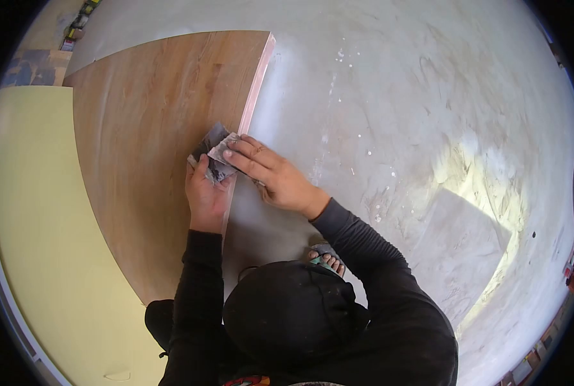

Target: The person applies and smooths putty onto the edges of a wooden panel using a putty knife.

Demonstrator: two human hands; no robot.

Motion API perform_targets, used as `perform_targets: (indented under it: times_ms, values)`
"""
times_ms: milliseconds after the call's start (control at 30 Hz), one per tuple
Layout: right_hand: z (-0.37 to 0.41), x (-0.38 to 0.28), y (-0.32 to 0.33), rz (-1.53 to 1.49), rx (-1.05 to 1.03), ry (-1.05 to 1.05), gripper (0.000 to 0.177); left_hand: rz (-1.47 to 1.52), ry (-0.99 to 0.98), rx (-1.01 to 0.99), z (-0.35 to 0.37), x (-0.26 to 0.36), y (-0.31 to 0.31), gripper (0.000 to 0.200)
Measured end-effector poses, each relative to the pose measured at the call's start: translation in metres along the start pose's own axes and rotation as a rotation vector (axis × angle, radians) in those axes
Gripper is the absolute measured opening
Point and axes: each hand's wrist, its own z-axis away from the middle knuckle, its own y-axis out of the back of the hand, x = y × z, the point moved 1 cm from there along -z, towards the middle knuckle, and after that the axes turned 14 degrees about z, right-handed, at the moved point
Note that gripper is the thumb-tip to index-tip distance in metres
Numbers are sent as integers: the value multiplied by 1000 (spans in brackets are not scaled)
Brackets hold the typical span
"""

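My left hand (207, 202) is closed on a creased dark grey sheet that looks like sandpaper (215, 135), thumb on top. From the right, my right hand (277, 175) presses its fingers over a pale, dusty folded pad (221, 150) lying against the sheet. What the pad is made of I cannot tell. Both hands are just above a large brown wood-grain panel (152, 116), beside its long pinkish side edge (255, 90). Below the hands, the forearms and a black cap hide the panel's near part.
A pale yellow panel (36, 193) lies left of the brown one. The grey floor (377, 83) has white specks, and yellow dust (464, 170) borders a grey rectangular patch (460, 238) at right. A sandalled foot (329, 258) stands near the panel. Small items (76, 29) line the far left.
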Motion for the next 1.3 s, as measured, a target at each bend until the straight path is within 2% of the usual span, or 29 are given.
perform_targets:
  times_ms: [67,133,167,233,267,300,333,367,433,500,533,600,633,667,700,733,767,800,833,867,933,1067,1133,1167,1233,1300]
  values:
    - [9,1,-7,67,-18,3,73,13,-14,-52,5,-3,-11,33]
    - [8,1,-6,133,-34,7,76,-173,-224,-42,17,3,-34,34]
    - [5,4,-4,85,-47,-7,78,-174,-224,-41,17,10,-30,34]
    - [0,13,4,44,-53,-31,80,229,-137,-24,13,40,-14,35]
    - [-6,22,11,1,-13,-56,75,227,-137,-32,14,55,-13,35]
    - [-13,34,15,-42,23,-75,69,291,-83,-245,19,70,-13,34]
    - [-19,61,9,10,149,-247,62,352,-35,-449,26,82,-8,34]
    - [-24,91,2,60,273,-429,55,353,-41,-437,29,87,11,34]
    - [-59,139,11,-3,480,-642,37,376,14,-295,18,85,58,30]
    - [-89,163,28,-476,306,-985,31,355,35,-312,18,78,109,29]
    - [-94,198,22,-482,304,-986,31,335,56,-323,24,75,128,27]
    - [-93,264,-7,-269,102,-735,27,367,36,-266,40,71,147,30]
    - [-104,239,5,-271,100,-735,27,404,20,-212,48,69,150,33]
    - [-116,216,19,-377,121,-876,27,406,18,-213,56,68,153,33]
    - [-124,197,27,-485,140,-1018,26,384,-12,-111,65,69,151,29]
    - [-127,215,20,-427,89,-1020,26,362,-42,-9,72,69,152,26]
    - [-131,232,12,-430,84,-1023,26,361,-45,-3,78,72,156,26]
    - [-133,267,-3,-301,111,-904,22,346,-56,1,82,75,164,26]
    - [-138,263,-3,-173,137,-783,22,330,-67,4,84,77,166,26]
    - [-141,261,-3,-175,136,-783,22,329,-68,6,87,77,169,26]
    - [-161,190,25,-397,223,-1149,24,335,-67,19,92,79,170,26]
    - [-158,194,17,-297,97,-992,28,373,-41,-45,91,77,163,29]
    - [-146,172,14,107,76,-894,29,302,-25,-83,82,77,146,26]
    - [-136,162,9,108,77,-892,29,303,-26,-85,75,76,138,26]
    - [-110,145,-4,359,216,-528,30,338,-50,-30,58,70,113,30]
    - [-84,130,8,173,25,-447,31,297,-51,-34,51,59,68,31]
